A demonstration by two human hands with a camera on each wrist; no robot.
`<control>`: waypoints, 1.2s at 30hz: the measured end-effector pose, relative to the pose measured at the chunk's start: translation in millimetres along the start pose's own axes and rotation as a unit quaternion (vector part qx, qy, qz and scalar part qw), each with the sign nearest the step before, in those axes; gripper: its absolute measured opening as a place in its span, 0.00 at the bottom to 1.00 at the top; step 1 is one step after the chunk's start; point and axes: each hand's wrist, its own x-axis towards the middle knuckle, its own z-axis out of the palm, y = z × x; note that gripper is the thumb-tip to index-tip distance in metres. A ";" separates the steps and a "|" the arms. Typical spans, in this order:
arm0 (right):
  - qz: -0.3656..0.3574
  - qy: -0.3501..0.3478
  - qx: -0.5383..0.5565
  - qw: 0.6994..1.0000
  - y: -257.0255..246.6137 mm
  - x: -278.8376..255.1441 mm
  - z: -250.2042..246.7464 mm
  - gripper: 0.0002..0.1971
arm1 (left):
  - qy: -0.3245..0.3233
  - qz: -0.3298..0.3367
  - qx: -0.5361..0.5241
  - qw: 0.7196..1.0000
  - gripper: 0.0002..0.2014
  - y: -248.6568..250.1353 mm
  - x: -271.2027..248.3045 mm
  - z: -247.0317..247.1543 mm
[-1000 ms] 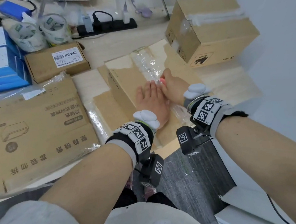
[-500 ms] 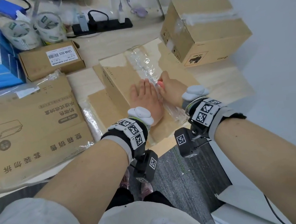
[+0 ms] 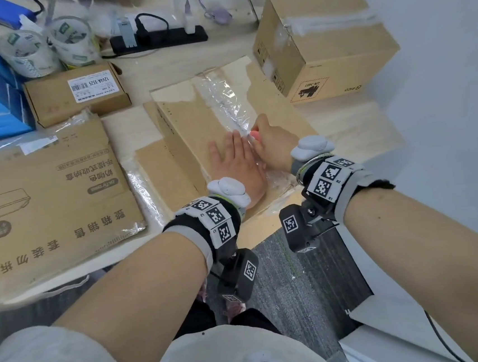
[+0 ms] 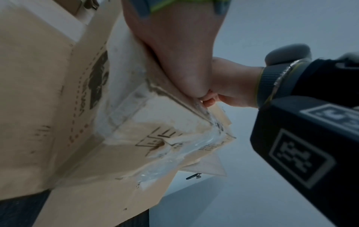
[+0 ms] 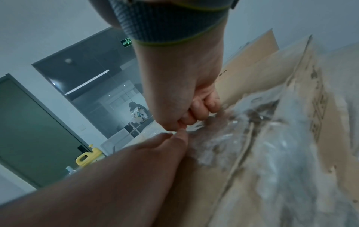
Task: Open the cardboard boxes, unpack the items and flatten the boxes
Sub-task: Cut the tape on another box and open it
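Matt brown cardboard box point(image 3: 186, 127) with glossy, crinkled clear tape point(image 3: 224, 100).

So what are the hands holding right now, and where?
Right hand grips a small red tool at the tape seam; only its tip shows. Left hand presses flat on the box.

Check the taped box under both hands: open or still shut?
Shut. Clear tape still runs along the top seam of the box; the flaps lie flat. The left hand presses flat on top; the right hand has a pink tool at the seam.
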 end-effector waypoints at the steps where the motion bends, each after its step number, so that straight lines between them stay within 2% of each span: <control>1: -0.001 0.002 -0.002 1.000 -0.1 -0.3 0.1 0.13 | -0.001 -0.001 0.004 1.000 0.32 0.1 -0.2 -0.8; 9: -0.012 0.013 -0.011 1.000 8.0 -10.5 2.1 0.11 | -0.008 -0.008 0.026 1.000 0.32 2.6 -2.5 -2.9; 25: -0.001 -0.030 -0.022 0.999 12.5 -24.9 -4.8 0.13 | -0.009 -0.021 0.033 0.999 0.32 5.8 1.3 0.4; 33: -0.007 0.025 -0.012 1.000 13.0 -33.0 2.3 0.13 | 0.023 -0.015 -0.035 0.999 0.31 21.0 -24.6 7.7; 36: -0.018 0.031 -0.019 0.999 14.7 -36.2 -0.2 0.13 | 0.029 -0.026 -0.029 0.999 0.31 26.3 -32.4 8.1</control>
